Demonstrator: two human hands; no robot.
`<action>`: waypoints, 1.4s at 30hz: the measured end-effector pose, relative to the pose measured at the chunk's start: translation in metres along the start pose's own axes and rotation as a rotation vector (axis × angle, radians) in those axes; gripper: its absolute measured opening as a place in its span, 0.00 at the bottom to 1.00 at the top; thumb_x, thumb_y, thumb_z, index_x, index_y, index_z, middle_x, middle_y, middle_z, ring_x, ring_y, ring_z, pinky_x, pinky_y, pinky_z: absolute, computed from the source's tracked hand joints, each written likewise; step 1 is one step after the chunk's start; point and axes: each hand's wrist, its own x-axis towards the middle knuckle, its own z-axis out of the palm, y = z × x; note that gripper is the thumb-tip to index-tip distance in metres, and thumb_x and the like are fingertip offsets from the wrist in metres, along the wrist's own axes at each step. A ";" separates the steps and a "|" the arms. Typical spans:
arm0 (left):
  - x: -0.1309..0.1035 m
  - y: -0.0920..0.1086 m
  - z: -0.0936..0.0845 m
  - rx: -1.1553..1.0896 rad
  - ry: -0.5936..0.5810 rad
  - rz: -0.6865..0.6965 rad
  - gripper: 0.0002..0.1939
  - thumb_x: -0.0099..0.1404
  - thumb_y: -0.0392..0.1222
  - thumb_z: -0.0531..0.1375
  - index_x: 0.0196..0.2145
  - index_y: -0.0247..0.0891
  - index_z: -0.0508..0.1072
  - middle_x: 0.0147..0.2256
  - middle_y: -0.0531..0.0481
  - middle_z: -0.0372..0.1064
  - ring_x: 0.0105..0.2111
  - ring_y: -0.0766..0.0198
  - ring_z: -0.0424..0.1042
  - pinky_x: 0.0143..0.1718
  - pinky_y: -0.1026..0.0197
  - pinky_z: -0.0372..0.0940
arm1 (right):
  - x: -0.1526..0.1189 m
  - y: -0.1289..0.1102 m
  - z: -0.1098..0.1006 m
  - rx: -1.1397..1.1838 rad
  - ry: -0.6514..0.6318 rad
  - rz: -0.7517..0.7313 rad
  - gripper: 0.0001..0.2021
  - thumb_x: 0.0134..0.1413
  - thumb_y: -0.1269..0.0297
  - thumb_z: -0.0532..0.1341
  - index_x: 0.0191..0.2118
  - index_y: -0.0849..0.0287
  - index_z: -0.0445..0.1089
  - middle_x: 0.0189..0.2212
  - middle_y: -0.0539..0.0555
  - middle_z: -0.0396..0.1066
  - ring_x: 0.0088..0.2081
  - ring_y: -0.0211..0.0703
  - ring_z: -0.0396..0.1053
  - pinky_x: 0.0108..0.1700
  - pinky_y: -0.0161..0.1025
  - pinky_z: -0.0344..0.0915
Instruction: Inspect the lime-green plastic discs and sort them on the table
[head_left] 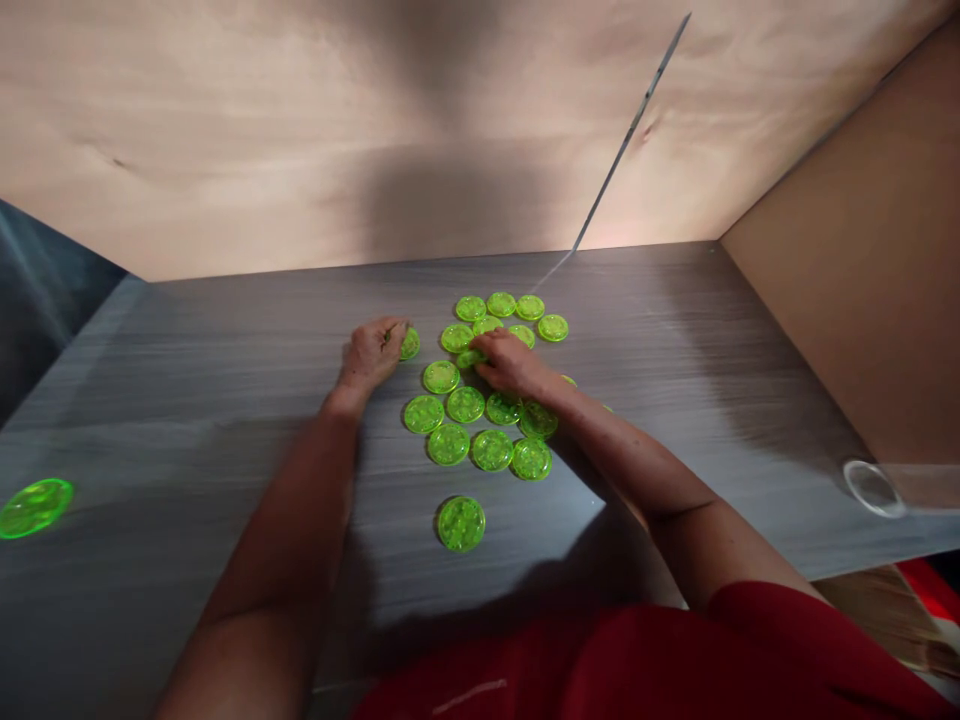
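Note:
Many round, see-through green discs with patterned faces lie flat on the grey table (pixel 247 330), loosely grouped around my right hand. My left hand (pixel 371 352) is closed at the left of the group, its fingertips on the edge of a green disc (pixel 410 344). Within the group, my right hand (pixel 511 362) pinches another green disc (pixel 470 358), which looks slightly tilted above its neighbours. My right forearm covers part of the discs on that side. Nearer to me, a single green disc (pixel 461 524) lies apart from the rest.
Far to the left lies one more green disc (pixel 36 508). A clear round container (pixel 874 488) rests on its side near the right edge. A plywood panel (pixel 262 140) with a slanting slit stands behind the table, and a brown side panel (pixel 862 260) bounds the right.

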 end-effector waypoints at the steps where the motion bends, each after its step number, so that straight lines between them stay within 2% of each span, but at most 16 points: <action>1: -0.001 0.001 0.001 0.004 0.010 0.013 0.23 0.76 0.57 0.55 0.43 0.41 0.85 0.37 0.44 0.84 0.43 0.50 0.83 0.44 0.56 0.72 | 0.001 0.005 0.002 0.079 0.046 -0.002 0.13 0.65 0.76 0.63 0.51 0.64 0.80 0.52 0.66 0.82 0.56 0.57 0.76 0.61 0.50 0.70; 5: -0.002 0.007 0.003 -0.050 0.032 0.066 0.19 0.73 0.54 0.58 0.39 0.43 0.86 0.40 0.42 0.87 0.47 0.48 0.85 0.52 0.54 0.75 | 0.003 0.015 0.004 0.581 0.198 -0.021 0.08 0.61 0.70 0.66 0.45 0.59 0.79 0.45 0.57 0.81 0.49 0.50 0.77 0.53 0.44 0.73; 8: -0.003 0.011 0.003 -0.121 0.046 0.075 0.17 0.70 0.54 0.60 0.39 0.44 0.87 0.46 0.41 0.89 0.51 0.46 0.86 0.56 0.53 0.76 | 0.004 0.014 0.002 0.924 0.178 -0.018 0.08 0.54 0.67 0.70 0.41 0.57 0.78 0.39 0.51 0.79 0.43 0.46 0.76 0.47 0.41 0.72; 12: -0.003 0.012 0.003 -0.161 0.050 0.025 0.15 0.66 0.53 0.64 0.41 0.45 0.89 0.48 0.42 0.89 0.54 0.45 0.86 0.59 0.51 0.77 | 0.003 0.011 0.004 1.068 0.193 0.007 0.10 0.47 0.67 0.73 0.37 0.56 0.77 0.36 0.49 0.79 0.39 0.43 0.74 0.44 0.39 0.73; 16: -0.002 0.008 0.004 -0.134 0.060 -0.007 0.17 0.62 0.51 0.68 0.45 0.45 0.89 0.50 0.43 0.89 0.52 0.46 0.86 0.60 0.50 0.78 | 0.005 0.012 0.010 1.121 0.228 0.000 0.13 0.45 0.60 0.77 0.37 0.55 0.77 0.36 0.49 0.78 0.39 0.43 0.75 0.44 0.40 0.73; 20: -0.001 0.006 0.005 -0.120 0.078 -0.002 0.17 0.62 0.50 0.67 0.45 0.44 0.90 0.49 0.41 0.89 0.52 0.45 0.86 0.60 0.50 0.78 | 0.006 0.016 0.012 1.068 0.293 -0.058 0.16 0.45 0.55 0.78 0.38 0.56 0.80 0.38 0.51 0.78 0.41 0.44 0.74 0.47 0.43 0.72; 26: -0.001 0.007 0.004 -0.139 0.077 -0.012 0.18 0.61 0.51 0.67 0.44 0.44 0.90 0.50 0.43 0.89 0.52 0.45 0.86 0.59 0.51 0.78 | 0.001 0.019 0.009 0.881 0.366 -0.120 0.15 0.56 0.49 0.78 0.42 0.53 0.83 0.41 0.53 0.81 0.38 0.43 0.70 0.45 0.43 0.71; 30: -0.001 0.007 0.004 -0.142 0.089 -0.017 0.18 0.60 0.53 0.67 0.43 0.45 0.90 0.48 0.44 0.90 0.50 0.46 0.86 0.57 0.51 0.78 | -0.002 0.017 0.010 0.766 0.433 -0.206 0.11 0.61 0.52 0.74 0.43 0.52 0.84 0.37 0.51 0.78 0.37 0.43 0.68 0.46 0.44 0.70; 34: -0.002 0.005 0.005 -0.129 0.088 -0.038 0.18 0.60 0.53 0.67 0.43 0.45 0.90 0.46 0.44 0.90 0.47 0.47 0.86 0.54 0.52 0.79 | -0.002 0.016 0.013 0.653 0.466 -0.206 0.08 0.63 0.57 0.72 0.44 0.51 0.84 0.35 0.50 0.75 0.37 0.44 0.66 0.47 0.45 0.70; 39: 0.000 0.002 0.007 -0.145 0.109 -0.037 0.18 0.60 0.51 0.67 0.44 0.45 0.90 0.47 0.44 0.90 0.48 0.47 0.86 0.56 0.52 0.78 | -0.004 0.017 0.010 0.513 0.419 -0.151 0.04 0.62 0.64 0.70 0.42 0.55 0.82 0.37 0.52 0.76 0.40 0.46 0.70 0.49 0.45 0.69; 42: 0.002 0.001 0.008 -0.164 0.105 -0.047 0.18 0.61 0.51 0.66 0.45 0.43 0.90 0.46 0.43 0.90 0.47 0.48 0.86 0.55 0.52 0.78 | -0.006 0.018 0.005 0.375 0.289 -0.067 0.05 0.61 0.69 0.67 0.42 0.58 0.80 0.39 0.55 0.77 0.42 0.48 0.73 0.49 0.43 0.68</action>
